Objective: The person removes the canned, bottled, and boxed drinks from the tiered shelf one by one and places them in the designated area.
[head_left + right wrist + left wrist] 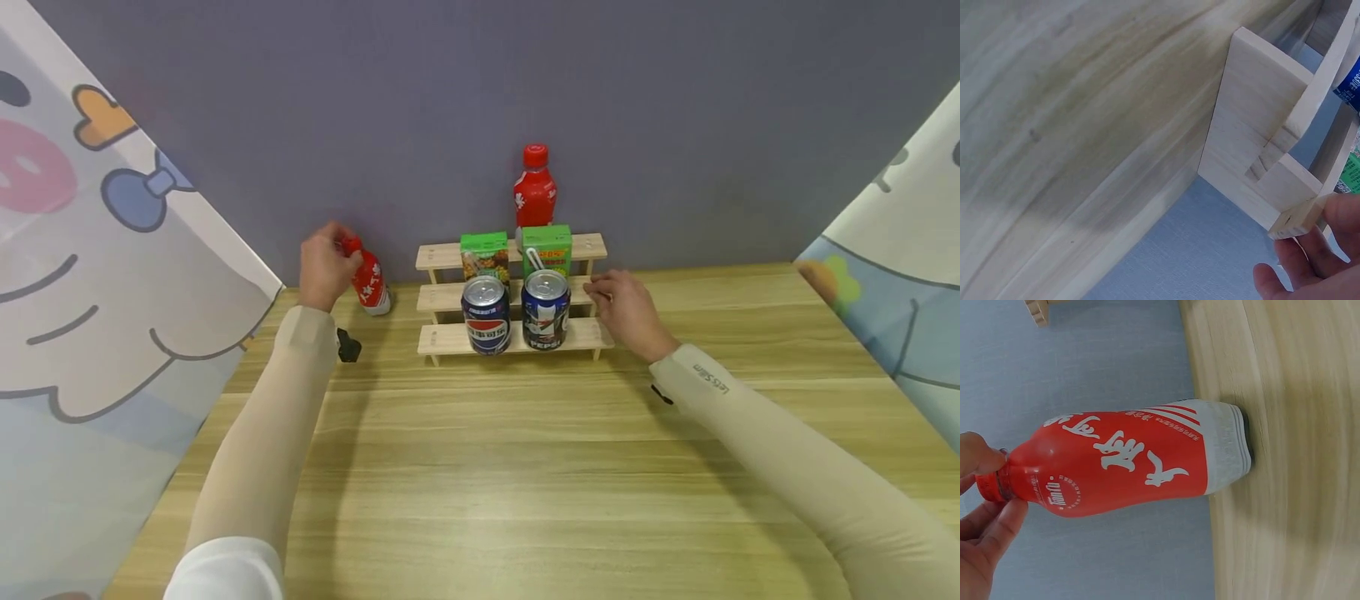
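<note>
My left hand (324, 268) pinches a red plastic drink bottle (370, 283) by its cap and neck, left of a small three-step wooden rack (438, 340). In the left wrist view the bottle's pale base (1229, 447) is at the tabletop; whether it bears its weight there I cannot tell. My right hand (628, 310) grips the right end of the rack's middle board (1300, 219) between thumb and fingers. A second red bottle (536, 196) stands on the top step. Two green boxes (484, 250) are on the middle step, partly hidden by two blue Pepsi cans (487, 321) on the lowest step.
The wood-grain table (465, 467) stretches in front of the rack. A grey wall panel (375, 108) rises behind it. Printed cartoon panels (112, 317) flank both sides. A small black object (348, 346) shows beside the left wrist.
</note>
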Demonstrator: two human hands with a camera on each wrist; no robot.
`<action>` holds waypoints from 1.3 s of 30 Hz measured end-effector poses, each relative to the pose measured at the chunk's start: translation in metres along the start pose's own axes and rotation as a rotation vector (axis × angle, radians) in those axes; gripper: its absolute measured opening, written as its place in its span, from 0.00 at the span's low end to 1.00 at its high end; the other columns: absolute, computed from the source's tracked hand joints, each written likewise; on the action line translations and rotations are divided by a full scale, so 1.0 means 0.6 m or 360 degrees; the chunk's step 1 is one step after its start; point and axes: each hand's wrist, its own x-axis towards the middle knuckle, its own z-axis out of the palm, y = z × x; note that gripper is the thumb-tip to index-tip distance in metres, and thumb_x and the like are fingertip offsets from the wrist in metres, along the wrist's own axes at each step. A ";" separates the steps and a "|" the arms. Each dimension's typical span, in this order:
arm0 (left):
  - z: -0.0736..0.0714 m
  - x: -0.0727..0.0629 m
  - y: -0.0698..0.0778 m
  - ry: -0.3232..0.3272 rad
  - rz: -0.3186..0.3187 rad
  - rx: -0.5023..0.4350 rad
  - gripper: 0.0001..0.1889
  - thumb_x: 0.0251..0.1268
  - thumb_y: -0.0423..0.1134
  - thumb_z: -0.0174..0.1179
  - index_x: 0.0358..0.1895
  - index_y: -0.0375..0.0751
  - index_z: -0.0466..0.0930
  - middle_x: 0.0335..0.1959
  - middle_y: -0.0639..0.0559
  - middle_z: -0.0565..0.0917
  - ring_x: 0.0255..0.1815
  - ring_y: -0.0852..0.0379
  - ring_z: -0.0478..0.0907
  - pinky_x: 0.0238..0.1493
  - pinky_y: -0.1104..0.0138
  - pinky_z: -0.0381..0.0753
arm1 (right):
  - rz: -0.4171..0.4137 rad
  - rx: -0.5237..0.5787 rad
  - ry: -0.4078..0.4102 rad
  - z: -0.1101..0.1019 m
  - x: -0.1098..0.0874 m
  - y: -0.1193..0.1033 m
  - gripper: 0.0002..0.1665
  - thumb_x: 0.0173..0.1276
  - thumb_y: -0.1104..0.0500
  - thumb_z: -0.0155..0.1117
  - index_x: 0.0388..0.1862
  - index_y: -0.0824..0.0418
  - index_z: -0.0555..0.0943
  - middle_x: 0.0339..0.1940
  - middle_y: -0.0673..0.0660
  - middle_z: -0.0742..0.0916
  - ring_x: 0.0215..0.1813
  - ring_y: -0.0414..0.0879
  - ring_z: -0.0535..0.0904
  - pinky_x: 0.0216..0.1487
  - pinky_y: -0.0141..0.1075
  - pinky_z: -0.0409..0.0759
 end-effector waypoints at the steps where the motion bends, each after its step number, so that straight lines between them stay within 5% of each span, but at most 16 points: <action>1: 0.000 0.001 0.000 0.0003 0.0009 0.0006 0.10 0.59 0.28 0.57 0.45 0.33 0.75 0.40 0.38 0.79 0.39 0.46 0.76 0.36 0.56 0.77 | -0.0003 -0.0002 0.0008 0.000 0.000 0.000 0.10 0.65 0.72 0.59 0.44 0.73 0.82 0.47 0.68 0.81 0.49 0.61 0.74 0.50 0.52 0.71; 17: -0.008 -0.001 -0.001 -0.0115 -0.0025 -0.0028 0.12 0.62 0.31 0.58 0.48 0.33 0.73 0.46 0.39 0.76 0.45 0.46 0.74 0.42 0.55 0.77 | 0.0012 -0.0022 0.0006 -0.003 -0.001 -0.002 0.10 0.65 0.71 0.59 0.44 0.73 0.82 0.47 0.67 0.81 0.49 0.60 0.74 0.49 0.52 0.72; 24: -0.016 -0.002 0.005 -0.0088 0.0025 0.0051 0.14 0.63 0.35 0.58 0.49 0.33 0.74 0.47 0.38 0.72 0.48 0.44 0.69 0.46 0.54 0.73 | -0.0015 -0.0030 0.0018 -0.004 0.000 -0.004 0.09 0.66 0.71 0.59 0.43 0.73 0.82 0.46 0.67 0.81 0.48 0.61 0.74 0.48 0.52 0.72; 39: -0.022 0.000 0.068 -0.0057 0.0158 0.0061 0.17 0.62 0.38 0.60 0.52 0.35 0.75 0.53 0.40 0.73 0.56 0.44 0.67 0.57 0.54 0.66 | -0.0007 -0.0056 -0.0027 -0.010 0.003 -0.003 0.09 0.66 0.71 0.58 0.43 0.72 0.83 0.46 0.67 0.82 0.48 0.61 0.75 0.49 0.53 0.71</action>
